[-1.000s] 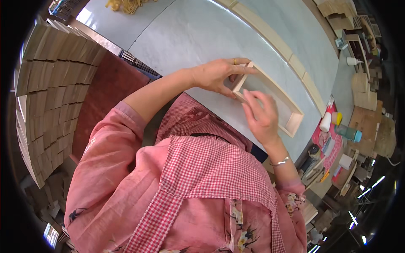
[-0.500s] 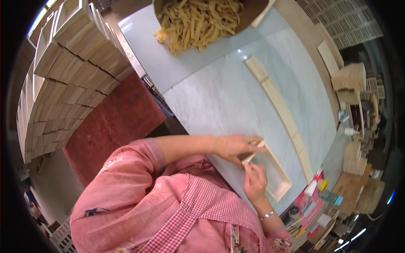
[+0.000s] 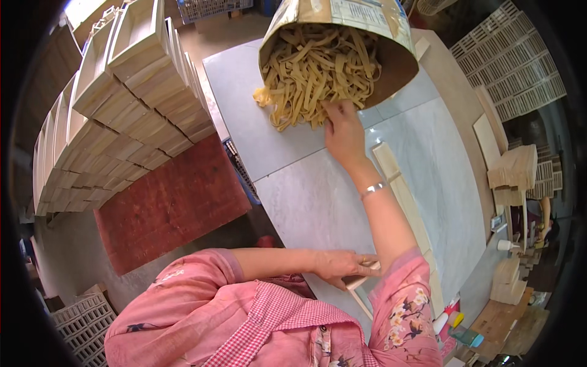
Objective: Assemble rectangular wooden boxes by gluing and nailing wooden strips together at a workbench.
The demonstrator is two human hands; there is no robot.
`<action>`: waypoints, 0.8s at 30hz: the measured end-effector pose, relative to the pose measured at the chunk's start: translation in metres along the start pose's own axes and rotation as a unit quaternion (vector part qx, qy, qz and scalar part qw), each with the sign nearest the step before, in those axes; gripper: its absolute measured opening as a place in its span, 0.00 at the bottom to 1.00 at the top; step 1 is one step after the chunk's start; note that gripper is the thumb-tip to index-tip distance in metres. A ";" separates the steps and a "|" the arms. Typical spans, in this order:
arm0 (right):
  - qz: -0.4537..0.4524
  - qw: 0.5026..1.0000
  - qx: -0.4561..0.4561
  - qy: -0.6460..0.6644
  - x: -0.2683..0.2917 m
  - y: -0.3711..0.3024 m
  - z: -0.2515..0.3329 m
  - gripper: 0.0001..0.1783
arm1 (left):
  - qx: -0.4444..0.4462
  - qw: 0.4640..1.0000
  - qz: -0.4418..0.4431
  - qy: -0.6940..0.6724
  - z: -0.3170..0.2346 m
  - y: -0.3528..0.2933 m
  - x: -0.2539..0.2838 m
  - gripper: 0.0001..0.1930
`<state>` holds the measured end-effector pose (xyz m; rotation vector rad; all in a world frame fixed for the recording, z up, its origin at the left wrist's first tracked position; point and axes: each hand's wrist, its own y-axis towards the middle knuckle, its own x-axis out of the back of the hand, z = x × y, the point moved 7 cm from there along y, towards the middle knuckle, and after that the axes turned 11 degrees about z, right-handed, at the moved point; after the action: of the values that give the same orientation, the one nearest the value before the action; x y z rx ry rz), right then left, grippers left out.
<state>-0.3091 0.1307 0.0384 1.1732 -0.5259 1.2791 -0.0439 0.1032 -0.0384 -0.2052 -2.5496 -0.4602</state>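
strips: pale yellow-tan flat wooden strips (image 3: 318, 70), a loose tangled pile, spilling out of a tipped round container (image 3: 391, 58) at the far edge of the worktop (image 3: 306, 196); some lie on the grey surface in front of the container mouth
right hand: right hand (image 3: 343, 136) stretched out to the near edge of the pile, fingers bent down and touching the strips, partly closed; whether it has actually pinched one, cannot tell; metal bangle (image 3: 374, 189) on the wrist
left hand: left hand (image 3: 342, 268) at the near edge of the worktop, fingers curled round a small wooden piece (image 3: 361, 280), closed grip; thin wooden stick (image 3: 361, 303) just below it, contact unclear
frame: long pale wooden slats (image 3: 403, 196) lying flat on the worktop, running from near the right hand toward the near right edge, under the right forearm
left side: stacked wooden boxes (image 3: 116, 104) beside the worktop, red-brown board (image 3: 171, 205) below them
right edge: stacks of wooden blocks (image 3: 513, 174), small bottles (image 3: 452, 321) near the near right corner
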 end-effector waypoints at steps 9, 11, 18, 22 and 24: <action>0.044 0.999 0.018 0.007 0.029 -0.046 0.024 0.04 | 0.029 0.997 0.058 -0.032 -0.012 -0.001 0.010 0.47; 0.027 0.999 -0.007 0.036 0.062 -0.078 0.038 0.05 | -0.003 0.999 0.027 -0.033 -0.012 -0.004 0.011 0.49; -0.068 0.900 -0.424 0.072 0.185 -0.271 -0.016 0.07 | 0.044 0.998 -0.018 -0.039 -0.009 -0.001 0.025 0.55; -0.087 0.880 -0.456 0.097 0.182 -0.318 -0.004 0.04 | 0.108 0.992 0.043 -0.057 -0.005 -0.001 0.020 0.63; -0.068 0.889 -0.440 0.103 0.172 -0.321 -0.001 0.01 | 0.109 0.992 0.035 -0.046 -0.004 -0.002 0.016 0.67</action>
<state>0.0330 0.2528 0.0633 0.2970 -0.7413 0.8553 -0.0557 0.1008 -0.0271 -0.2385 -2.6487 -0.1460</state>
